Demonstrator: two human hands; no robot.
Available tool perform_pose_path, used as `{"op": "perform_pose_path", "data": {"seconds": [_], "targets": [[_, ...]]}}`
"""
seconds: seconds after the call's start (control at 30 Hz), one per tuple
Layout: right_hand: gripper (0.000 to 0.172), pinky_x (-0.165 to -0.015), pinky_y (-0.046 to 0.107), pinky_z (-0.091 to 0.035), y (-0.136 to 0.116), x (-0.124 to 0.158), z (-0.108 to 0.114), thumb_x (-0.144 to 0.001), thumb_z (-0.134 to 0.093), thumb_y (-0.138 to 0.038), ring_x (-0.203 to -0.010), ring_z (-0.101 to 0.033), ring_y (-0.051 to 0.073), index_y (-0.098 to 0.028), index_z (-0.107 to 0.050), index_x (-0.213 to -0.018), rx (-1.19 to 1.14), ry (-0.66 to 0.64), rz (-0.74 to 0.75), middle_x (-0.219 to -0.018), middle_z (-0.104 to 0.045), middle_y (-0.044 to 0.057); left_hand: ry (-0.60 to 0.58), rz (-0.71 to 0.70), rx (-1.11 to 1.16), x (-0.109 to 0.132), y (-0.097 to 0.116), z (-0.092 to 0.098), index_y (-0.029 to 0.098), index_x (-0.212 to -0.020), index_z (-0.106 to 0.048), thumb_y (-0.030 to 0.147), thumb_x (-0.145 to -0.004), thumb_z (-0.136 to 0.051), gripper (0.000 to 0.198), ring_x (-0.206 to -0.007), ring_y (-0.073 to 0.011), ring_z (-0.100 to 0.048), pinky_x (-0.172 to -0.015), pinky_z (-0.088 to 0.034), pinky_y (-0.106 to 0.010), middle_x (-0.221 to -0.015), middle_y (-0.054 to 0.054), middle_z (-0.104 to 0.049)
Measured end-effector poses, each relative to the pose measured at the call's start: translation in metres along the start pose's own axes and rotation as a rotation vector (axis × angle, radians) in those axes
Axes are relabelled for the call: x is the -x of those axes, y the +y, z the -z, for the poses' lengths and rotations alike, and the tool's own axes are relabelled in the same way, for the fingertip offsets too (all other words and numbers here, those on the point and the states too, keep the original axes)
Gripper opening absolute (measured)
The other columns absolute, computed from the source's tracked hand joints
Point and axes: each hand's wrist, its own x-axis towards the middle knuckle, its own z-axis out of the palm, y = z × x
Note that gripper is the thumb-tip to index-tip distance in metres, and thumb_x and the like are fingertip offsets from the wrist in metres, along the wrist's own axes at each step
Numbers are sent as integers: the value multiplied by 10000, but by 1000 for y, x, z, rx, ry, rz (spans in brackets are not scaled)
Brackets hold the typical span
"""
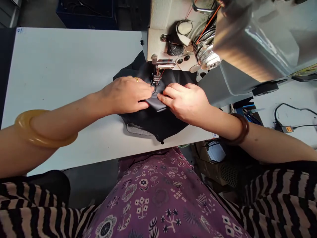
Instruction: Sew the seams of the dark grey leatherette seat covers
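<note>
A piece of black fabric lies bunched on the white table under the presser foot of a sewing machine. To the left of the foot, my left hand pinches the fabric, thumb below and fingers on top. My right hand grips a fold of the same fabric just right of and below the foot, its fingers curled. Between the two hands a seam in the fabric runs toward the needle. A grey patch shows at the fabric's lower left edge. Orange thread runs down the machine's head.
The white tabletop stretches to the left. A dark blue bin stands behind it. At the right are a black cable with a small orange-faced box and a holder with tools. The machine's head overhangs my hands closely.
</note>
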Motion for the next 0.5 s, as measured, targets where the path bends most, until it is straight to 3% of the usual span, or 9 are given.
{"op": "perform_pose_path", "data": {"seconds": [0.1,0.2,0.5], "targets": [[450,-701,337,-354,-1,3,-8,-1008,-265,-138,-1194,-544,220,-205,-540,-1358,-41,16,-39,-1234,-650,76,-104,-11,-15,6,13,3,202,-1134,-714,295,-876,-473,365,-1198,-259,-656,-1025,-539,-399,-1243,-59,-713],[434,-735,323,-400,1,3,-11,-993,-303,-149,-1166,-551,207,-244,-568,-1323,-117,48,-54,-1205,-670,53,-109,37,-80,8,24,3,197,-1199,-692,244,-876,-521,369,-1181,-271,-662,-1020,-549,-404,-1273,-94,-697],[482,-699,330,-356,32,-7,-14,-988,-286,-196,-1038,-606,209,-247,-624,-1328,-39,149,18,-1157,-692,79,28,195,-240,1,51,-19,45,-1260,-643,213,-938,-456,409,-1114,-327,-681,-842,-580,-428,-1227,-232,-690]]}}
